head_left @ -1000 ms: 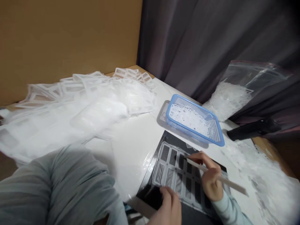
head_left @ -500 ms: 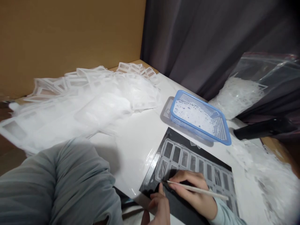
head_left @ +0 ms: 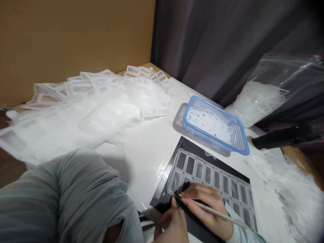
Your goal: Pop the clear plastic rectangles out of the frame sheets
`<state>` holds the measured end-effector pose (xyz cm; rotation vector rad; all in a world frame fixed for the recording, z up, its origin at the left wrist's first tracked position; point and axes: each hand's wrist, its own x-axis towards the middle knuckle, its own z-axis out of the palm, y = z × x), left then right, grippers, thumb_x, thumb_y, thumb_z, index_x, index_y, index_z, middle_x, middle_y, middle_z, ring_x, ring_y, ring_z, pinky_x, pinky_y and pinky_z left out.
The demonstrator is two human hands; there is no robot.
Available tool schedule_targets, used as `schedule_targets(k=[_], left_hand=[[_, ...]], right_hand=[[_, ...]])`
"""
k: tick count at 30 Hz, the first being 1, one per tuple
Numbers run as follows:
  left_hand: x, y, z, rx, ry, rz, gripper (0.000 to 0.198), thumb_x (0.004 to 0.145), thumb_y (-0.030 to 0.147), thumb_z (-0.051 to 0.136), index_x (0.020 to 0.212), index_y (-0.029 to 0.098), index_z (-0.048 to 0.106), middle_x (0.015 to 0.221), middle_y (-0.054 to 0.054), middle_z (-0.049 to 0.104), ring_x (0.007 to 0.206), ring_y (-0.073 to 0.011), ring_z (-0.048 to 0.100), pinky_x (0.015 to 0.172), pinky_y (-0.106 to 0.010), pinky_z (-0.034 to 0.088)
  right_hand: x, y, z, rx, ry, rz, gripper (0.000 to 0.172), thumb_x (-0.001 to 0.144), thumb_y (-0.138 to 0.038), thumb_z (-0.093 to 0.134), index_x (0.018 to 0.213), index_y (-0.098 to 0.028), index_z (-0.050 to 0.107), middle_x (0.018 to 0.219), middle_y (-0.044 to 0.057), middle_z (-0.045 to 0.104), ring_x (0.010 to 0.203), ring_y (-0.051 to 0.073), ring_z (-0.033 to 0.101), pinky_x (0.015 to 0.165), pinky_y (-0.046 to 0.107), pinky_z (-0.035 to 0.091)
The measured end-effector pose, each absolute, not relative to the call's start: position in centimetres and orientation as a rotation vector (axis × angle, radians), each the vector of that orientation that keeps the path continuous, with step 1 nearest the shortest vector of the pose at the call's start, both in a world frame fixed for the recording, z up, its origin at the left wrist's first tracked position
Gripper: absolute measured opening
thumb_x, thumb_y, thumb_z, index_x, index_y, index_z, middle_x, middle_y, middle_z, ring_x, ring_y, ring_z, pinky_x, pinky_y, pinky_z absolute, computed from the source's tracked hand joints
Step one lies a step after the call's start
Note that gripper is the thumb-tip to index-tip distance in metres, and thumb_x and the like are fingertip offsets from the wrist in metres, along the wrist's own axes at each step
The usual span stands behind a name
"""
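A thin pale stick (head_left: 215, 211) is pinched in the right hand (head_left: 207, 206), between the thumb and the bent fingers, and its tip is pressed down near the near left corner of a white plastic frame sheet (head_left: 199, 170). The left hand (head_left: 172, 226) is curled close by the tip, with its fingers bunched at the near edge. Whether anything is pinched by them cannot be told. The frame sheet is laid flat on a black mat (head_left: 192, 144), near the middle of a shiny white tabletop (head_left: 149, 158).

The sheet looks light, thin and soft, so it could be bent or torn with ease. Its narrow bars seem weak, and a slick sheet may slide. It is probably best taken by the thick outer edge, with the mat held still. The stick looks light and stiff.

A big heap of white frame sheets (head_left: 83, 104) is piled on the far left. A blue mesh basket (head_left: 215, 114) with white bits in it sits far right of the mat. Behind it is a clear zip bag (head_left: 280, 72) of white scraps, and a black handle (head_left: 286, 136) lies beside that. A brown card wall (head_left: 76, 40) and a dark curtain (head_left: 215, 40) close off the far side. A knee in gray cloth (head_left: 63, 199) fills the near left.
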<state>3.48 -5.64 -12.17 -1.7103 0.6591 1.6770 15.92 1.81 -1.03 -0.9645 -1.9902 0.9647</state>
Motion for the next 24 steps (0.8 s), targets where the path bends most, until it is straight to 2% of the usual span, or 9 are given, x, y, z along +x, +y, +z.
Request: schedule_targets(k=[2, 4, 8, 14, 21, 24], left_hand=[[3.0, -5.3, -11.6, -1.868, 0.523, 1.409, 0.079, 0.066, 0.006, 0.041, 0.145, -0.004, 0.037, 0.123, -0.044, 0.054, 0.047, -0.0241, 0.056, 0.035, -0.033, 0.033], [2.5, -4.9, -11.0, -1.976, 0.427, 1.197, 0.080, 0.069, 0.006, 0.038, 0.148, -0.003, 0.031, 0.120, -0.042, 0.057, 0.045, -0.0228, 0.053, 0.035, -0.034, 0.034], [1.9, -4.1, -10.0, -2.114, 0.349, 0.972, 0.077, 0.070, 0.008, 0.038, 0.147, 0.000, 0.037, 0.107, -0.036, 0.067, 0.038, -0.0218, 0.049, 0.033, -0.033, 0.031], [1.7, -3.7, -9.3, -2.186, 0.311, 0.888, 0.071, 0.075, 0.008, 0.036, 0.145, -0.003, 0.038, 0.096, -0.034, 0.070, 0.038, -0.0226, 0.049, 0.032, -0.032, 0.030], [2.1, -4.4, -10.3, -2.098, 0.377, 0.929, 0.074, 0.076, 0.007, 0.037, 0.150, 0.008, 0.035, 0.112, -0.032, 0.067, 0.039, -0.0210, 0.050, 0.033, -0.033, 0.032], [2.1, -4.7, -11.2, -2.051, 0.410, 0.936, 0.068, 0.075, 0.009, 0.041, 0.143, 0.005, 0.047, 0.109, -0.032, 0.069, 0.040, -0.0229, 0.052, 0.034, -0.035, 0.034]], right_hand=[[16.0, 1.8, -1.1, -0.971, -2.012, 0.964, 0.018, 0.088, -0.005, 0.065, 0.100, -0.018, 0.070, 0.090, 0.006, 0.074, 0.080, 0.014, 0.071, 0.072, 0.021, 0.056], [16.0, 1.8, -1.1, -0.958, -2.047, 0.962, 0.019, 0.089, -0.005, 0.064, 0.101, -0.018, 0.070, 0.091, 0.006, 0.074, 0.080, 0.015, 0.070, 0.072, 0.023, 0.056], [16.1, 1.7, -1.1, -0.924, -2.062, 0.940, 0.020, 0.089, -0.004, 0.063, 0.102, -0.016, 0.069, 0.091, 0.006, 0.074, 0.079, 0.015, 0.070, 0.072, 0.024, 0.056], [16.0, 1.7, -1.2, -0.938, -2.095, 0.884, 0.018, 0.090, -0.005, 0.062, 0.103, -0.016, 0.068, 0.091, 0.007, 0.074, 0.080, 0.015, 0.069, 0.071, 0.024, 0.056], [15.4, 1.2, -0.8, -0.876, -2.233, 0.656, 0.016, 0.093, -0.007, 0.058, 0.107, -0.012, 0.065, 0.089, 0.011, 0.071, 0.079, 0.018, 0.066, 0.071, 0.030, 0.056], [15.6, 1.0, -0.7, -0.877, -2.339, 0.485, 0.020, 0.098, -0.012, 0.051, 0.114, -0.008, 0.062, 0.087, 0.013, 0.069, 0.078, 0.020, 0.064, 0.066, 0.031, 0.055]])
